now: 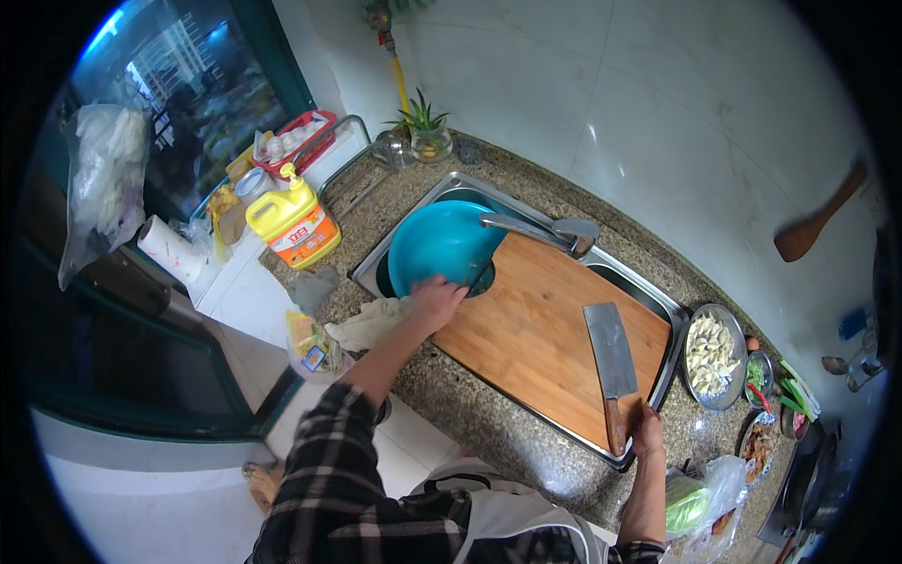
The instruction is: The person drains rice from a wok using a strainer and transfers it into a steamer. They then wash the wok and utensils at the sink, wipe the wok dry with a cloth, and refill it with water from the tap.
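Observation:
A wooden cutting board [528, 317] lies across the sink [454, 185], its left end by a teal plastic basin [440, 240]. My left hand [438, 304] is at the board's left end, against the front of the basin. Its fingers are blurred, so I cannot tell whether they grip the board or the basin's rim. My right hand [648, 431] holds the board's near right corner, thumb on top. A cleaver [612, 359] rests flat on the board, its wooden handle beside my right hand.
A metal faucet [528, 227] reaches over the basin. At left are a yellow detergent jug [296, 225] and a cloth [370, 324]. To the right stand a plate of pale cut pieces [710, 352], a small bowl of chopped greens [757, 374] and a bagged green vegetable [687, 504].

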A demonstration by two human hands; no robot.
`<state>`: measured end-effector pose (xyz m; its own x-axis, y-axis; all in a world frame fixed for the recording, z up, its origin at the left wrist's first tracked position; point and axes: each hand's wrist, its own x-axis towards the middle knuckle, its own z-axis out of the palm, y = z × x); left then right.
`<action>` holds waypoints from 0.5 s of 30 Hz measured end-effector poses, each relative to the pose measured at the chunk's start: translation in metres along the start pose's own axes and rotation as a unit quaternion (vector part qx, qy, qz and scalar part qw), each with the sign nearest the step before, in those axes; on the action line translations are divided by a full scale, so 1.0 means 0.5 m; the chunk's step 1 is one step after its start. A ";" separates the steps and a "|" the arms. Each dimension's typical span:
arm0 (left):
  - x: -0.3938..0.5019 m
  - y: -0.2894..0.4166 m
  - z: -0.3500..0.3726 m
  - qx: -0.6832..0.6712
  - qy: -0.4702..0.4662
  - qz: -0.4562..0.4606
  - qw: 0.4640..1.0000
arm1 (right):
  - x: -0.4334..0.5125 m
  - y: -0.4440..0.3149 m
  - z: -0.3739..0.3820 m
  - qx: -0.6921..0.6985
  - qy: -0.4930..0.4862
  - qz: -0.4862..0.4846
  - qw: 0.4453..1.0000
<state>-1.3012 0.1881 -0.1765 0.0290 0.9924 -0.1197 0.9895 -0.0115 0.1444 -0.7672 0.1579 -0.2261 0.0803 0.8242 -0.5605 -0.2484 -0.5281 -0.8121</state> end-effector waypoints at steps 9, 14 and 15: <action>-0.086 -0.146 -0.011 -0.255 0.202 -0.131 0.937 | 0.042 0.023 0.000 -0.056 0.045 -0.042 0.997; 0.067 -0.023 0.017 -0.481 0.021 -0.211 0.851 | 0.046 0.022 0.000 -0.070 0.046 -0.028 0.996; 0.095 -0.018 0.010 -0.527 -0.121 -0.168 0.824 | 0.045 0.020 -0.003 -0.063 0.034 -0.027 0.997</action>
<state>-1.3082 0.2348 -0.1887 -0.0690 0.8629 -0.5007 0.2785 0.4986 0.8209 -0.7665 0.1708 -0.2472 0.1570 0.8382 -0.5223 -0.1194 -0.5089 -0.8525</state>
